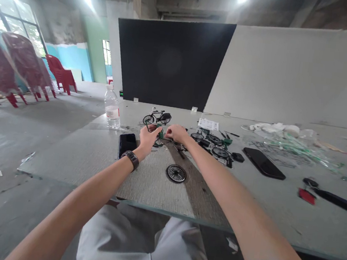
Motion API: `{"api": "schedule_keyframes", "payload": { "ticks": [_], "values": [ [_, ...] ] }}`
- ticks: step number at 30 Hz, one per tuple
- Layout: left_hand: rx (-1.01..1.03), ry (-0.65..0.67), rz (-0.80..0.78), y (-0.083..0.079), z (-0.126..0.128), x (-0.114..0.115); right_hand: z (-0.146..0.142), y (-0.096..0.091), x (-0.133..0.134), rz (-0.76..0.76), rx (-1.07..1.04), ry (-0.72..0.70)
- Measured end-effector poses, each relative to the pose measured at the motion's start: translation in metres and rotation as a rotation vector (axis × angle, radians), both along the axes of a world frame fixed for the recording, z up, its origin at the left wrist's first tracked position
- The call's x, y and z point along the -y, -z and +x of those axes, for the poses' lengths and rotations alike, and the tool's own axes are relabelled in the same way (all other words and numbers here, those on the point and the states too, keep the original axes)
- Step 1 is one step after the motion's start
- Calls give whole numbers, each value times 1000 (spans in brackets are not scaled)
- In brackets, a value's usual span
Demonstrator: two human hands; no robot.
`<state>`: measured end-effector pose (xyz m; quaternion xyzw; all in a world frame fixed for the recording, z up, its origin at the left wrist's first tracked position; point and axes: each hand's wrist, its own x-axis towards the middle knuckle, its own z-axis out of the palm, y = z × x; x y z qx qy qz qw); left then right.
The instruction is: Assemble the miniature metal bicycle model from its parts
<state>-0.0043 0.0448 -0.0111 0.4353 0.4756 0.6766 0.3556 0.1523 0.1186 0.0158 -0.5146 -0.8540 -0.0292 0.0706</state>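
Observation:
My left hand point(148, 138), with a dark watch point(131, 158) on its wrist, is closed around a small green model bicycle frame point(160, 134). Fingers hide much of the frame, and a wheel seems to show under it. Just to the right, my right hand point(176, 133) is pinched beside the frame; whatever sits between those fingertips is too small to name. Behind both hands a black model bicycle point(157, 117) stands upright. A loose black spoked wheel point(176, 173) lies flat on the table nearer to me.
Loose wheels and dark bicycle parts point(220, 152) lie right of my hands, with a printed sheet point(208, 124) behind them. Phones point(126, 143) point(263, 162) flank the work area. A water bottle point(112, 110) stands left; plastic bags point(287, 133) and a red-tagged key point(306, 196) lie right.

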Motion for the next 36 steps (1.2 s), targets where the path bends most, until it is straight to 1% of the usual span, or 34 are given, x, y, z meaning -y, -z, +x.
{"api": "schedule_keyframes", "payload": {
  "ticks": [3,7,9,12,14,16,18,20,22,24,27,31,36],
  "values": [
    [2,-5,14,0,0,0,-2,-1,2,0,10,5],
    [-6,-18,23,-1,0,1,-5,-4,12,15,9,-5],
    [-13,-19,23,-1,0,1,-6,-9,19,20,-11,-20],
    [-1,-7,18,-2,0,2,-1,-20,32,5,-70,-65],
    [20,1,16,-2,0,3,6,-29,45,-13,-118,-106],
    [12,8,20,-2,0,3,16,-38,64,-19,-182,-150],
    [-20,10,27,-2,0,3,27,-44,89,-44,-360,-249],
    [-35,10,32,0,0,3,37,-45,117,-30,-440,-298],
    [-22,11,36,1,0,2,45,-42,145,-22,-456,-314],
    [-18,24,39,3,1,1,50,-34,168,-46,-451,-333],
    [-27,52,47,4,1,1,56,-16,190,-25,-443,-328],
    [-47,61,65,3,1,3,60,3,199,16,-450,-321],
    [-39,40,61,2,0,3,59,10,200,33,-430,-317]
  ]
}}
